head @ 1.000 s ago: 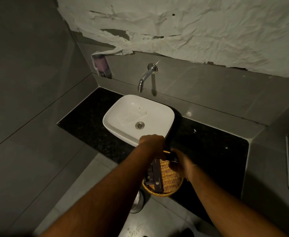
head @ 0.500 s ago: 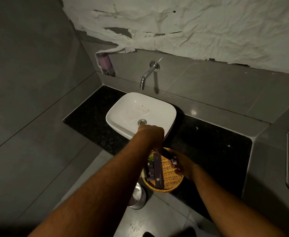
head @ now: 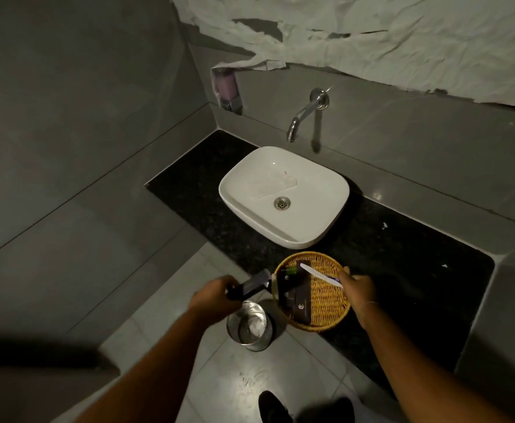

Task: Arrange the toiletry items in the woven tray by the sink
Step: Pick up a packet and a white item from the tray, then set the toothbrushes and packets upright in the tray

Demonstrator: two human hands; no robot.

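woven tray (head: 326,312) sits at the worktop's (head: 402,270) front edge, just before the sink (head: 335,190). left hand (head: 216,300) is closed on a dark box (head: 251,286) held off the tray's left rim; right hand (head: 357,290) grips a white toothbrush (head: 317,274) over the tray. sorting judged midway; next, both are to be laid beside the dark boxes (head: 295,297) inside.

Both forearms cut off by bottom edge. Dark item (head: 251,287) in left hand (head: 216,302) is motion-blurred; type can't be told, near end hidden inside the grip. Right hand (head: 357,296) covers the woven tray (head: 326,323) rim at 3 o'clock and the handle end of the white toothbrush (head: 318,274). Dark boxes (head: 297,300) in tray: print too small to read. Small green item (head: 291,271) at tray's 11 o'clock partly hidden, unclear. Shoes (head: 273,407) clipped at 6 o'clock. Worktop (head: 402,270) front edge behind right arm.
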